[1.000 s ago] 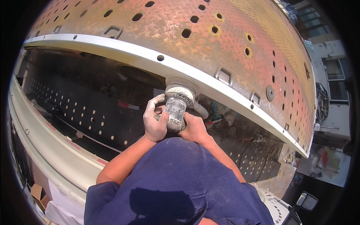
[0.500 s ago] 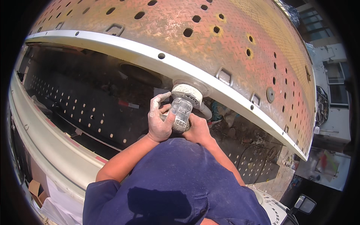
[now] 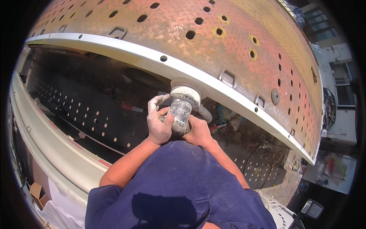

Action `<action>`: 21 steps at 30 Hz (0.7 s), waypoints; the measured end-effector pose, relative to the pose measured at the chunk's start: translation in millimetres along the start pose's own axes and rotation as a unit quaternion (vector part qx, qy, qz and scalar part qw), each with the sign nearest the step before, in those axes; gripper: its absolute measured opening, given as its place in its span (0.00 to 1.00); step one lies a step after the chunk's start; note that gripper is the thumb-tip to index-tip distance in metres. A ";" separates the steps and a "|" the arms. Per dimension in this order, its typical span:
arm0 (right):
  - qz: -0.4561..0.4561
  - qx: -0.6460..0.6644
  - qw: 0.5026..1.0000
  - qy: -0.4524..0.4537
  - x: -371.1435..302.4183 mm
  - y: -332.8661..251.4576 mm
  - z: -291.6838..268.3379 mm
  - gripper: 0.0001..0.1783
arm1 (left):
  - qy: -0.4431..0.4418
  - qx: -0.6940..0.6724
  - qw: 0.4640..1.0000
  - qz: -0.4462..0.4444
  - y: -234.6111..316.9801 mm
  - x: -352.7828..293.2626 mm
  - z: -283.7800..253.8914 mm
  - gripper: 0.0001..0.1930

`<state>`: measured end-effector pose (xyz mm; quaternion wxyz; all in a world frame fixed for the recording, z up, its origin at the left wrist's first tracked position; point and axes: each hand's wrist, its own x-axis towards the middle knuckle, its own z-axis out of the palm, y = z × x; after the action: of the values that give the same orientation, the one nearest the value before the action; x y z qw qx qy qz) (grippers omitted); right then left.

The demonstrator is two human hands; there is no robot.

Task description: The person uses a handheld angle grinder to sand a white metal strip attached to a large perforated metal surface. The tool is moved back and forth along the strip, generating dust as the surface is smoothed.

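Note:
A dusty power sander with a round pad sits between my two hands, its pad against the side of the white edge beam. My left hand, coated in pale dust, wraps the sander's left side, thumb on the body and fingers curled toward the head. On the other side my right hand grips the lower end of the body; some of its fingers are hidden behind the tool. From the sander's right side runs a short pale hose or tube. Dust makes the pad's rim hazy.
Beyond the beam spreads a rusty patterned metal deck with oval holes and metal loops. Below lies a dark perforated floor with debris at right. A cream-coloured rail curves along the left. A mirror stands at lower right.
The sander and both hands have shifted slightly left along the beam. My grip looks the same.

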<state>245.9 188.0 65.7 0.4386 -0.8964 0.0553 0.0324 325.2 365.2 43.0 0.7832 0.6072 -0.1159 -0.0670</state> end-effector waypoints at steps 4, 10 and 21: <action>0.004 -0.010 1.000 0.007 3.8 -0.6 4.1 0.21 | -0.010 0.001 1.000 0.008 5.4 4.5 -3.2 0.40; 0.011 -0.018 1.000 0.000 6.9 -2.8 8.3 0.21 | -0.013 -0.004 1.000 -0.002 7.9 7.4 -9.4 0.38; 0.030 -0.025 0.999 0.020 11.3 -12.4 15.3 0.21 | -0.014 -0.027 1.000 0.009 -1.4 12.6 -20.3 0.38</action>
<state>258.5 206.9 64.8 0.4135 -0.9056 0.0896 0.0291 342.7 380.7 38.1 0.7980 0.5841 -0.1300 -0.0717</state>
